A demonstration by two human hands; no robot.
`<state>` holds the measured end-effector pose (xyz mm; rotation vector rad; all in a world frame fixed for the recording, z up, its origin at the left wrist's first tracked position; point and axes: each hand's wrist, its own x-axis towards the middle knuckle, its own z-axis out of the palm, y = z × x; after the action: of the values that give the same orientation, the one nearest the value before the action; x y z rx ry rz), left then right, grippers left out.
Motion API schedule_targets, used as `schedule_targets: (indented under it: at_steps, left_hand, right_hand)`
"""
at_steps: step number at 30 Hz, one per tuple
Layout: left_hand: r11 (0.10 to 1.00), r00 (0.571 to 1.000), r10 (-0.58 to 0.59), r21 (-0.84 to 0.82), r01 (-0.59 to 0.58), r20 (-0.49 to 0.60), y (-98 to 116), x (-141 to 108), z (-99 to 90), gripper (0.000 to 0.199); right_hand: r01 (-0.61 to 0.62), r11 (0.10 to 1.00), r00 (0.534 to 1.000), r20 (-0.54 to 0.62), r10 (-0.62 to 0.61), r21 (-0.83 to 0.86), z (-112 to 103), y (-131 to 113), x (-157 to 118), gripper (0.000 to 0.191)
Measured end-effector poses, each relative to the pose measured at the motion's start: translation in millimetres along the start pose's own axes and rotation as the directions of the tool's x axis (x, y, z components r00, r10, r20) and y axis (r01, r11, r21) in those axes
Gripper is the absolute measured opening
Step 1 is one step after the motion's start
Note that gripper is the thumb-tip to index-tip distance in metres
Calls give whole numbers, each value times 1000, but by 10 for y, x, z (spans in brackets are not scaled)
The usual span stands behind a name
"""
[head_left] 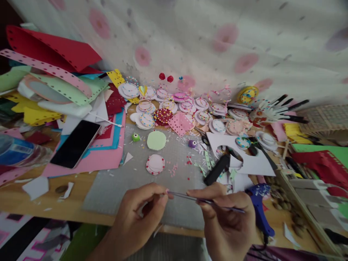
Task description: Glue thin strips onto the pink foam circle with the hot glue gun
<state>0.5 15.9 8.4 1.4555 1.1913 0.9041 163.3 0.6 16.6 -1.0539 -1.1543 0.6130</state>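
Observation:
My left hand (pixel 141 210) pinches a tiny pink piece (pixel 166 191) between thumb and forefinger, above the front of the grey cutting mat (pixel 108 188). From the right, my right hand (pixel 225 217) grips thin metal tweezers (pixel 201 199), whose tips meet the pink piece at my left fingertips. Beyond the hands lies a round white disc with red dots around its edge (pixel 155 164). A light green paper round (pixel 156 140) sits behind it. Small pink bits (pixel 173 169) and red bits (pixel 189 159) are scattered to the disc's right.
Many small decorated paper discs (pixel 168 105) crowd the back. A phone (pixel 76 143) and bottle (pixel 21 150) lie left, below stacked coloured paper (pixel 54 58). At right are a blue glue gun (pixel 259 210), cut white paper (pixel 255 163) and a tray edge (pixel 304 210).

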Motion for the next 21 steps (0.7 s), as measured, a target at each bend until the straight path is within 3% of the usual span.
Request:
schedule_targets:
  at_steps: [10, 21]
  left_hand:
    - [998, 999, 36, -60, -37, -7, -12, -36, -30, 21]
    - [995, 999, 25, -99, -29, -41, -61, -39, 18, 22]
  right_hand:
    - [-39, 999, 998, 52, 40, -15, -76, -50, -121, 22]
    - [-90, 996, 996, 24, 90, 10, -61, -36, -136, 20]
